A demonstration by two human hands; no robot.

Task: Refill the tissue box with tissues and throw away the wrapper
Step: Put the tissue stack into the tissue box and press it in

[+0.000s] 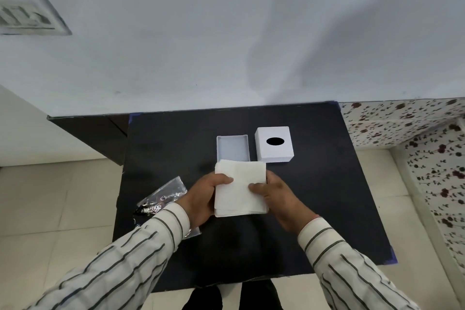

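A stack of white tissues (240, 187) is held above the black table, with my left hand (205, 196) gripping its left edge and my right hand (274, 195) gripping its right edge. Just beyond the stack lies the open white tray of the tissue box (232, 147), with nothing inside. To its right stands the white box cover (274, 145) with a black oval slot on top. The clear crinkled wrapper (163, 196) lies on the table to the left, partly under my left sleeve.
The black table (327, 196) stands against a pale wall. Pale floor tiles surround it, a flower-patterned surface (427, 146) runs along the right, and my dark shoes show below the near edge.
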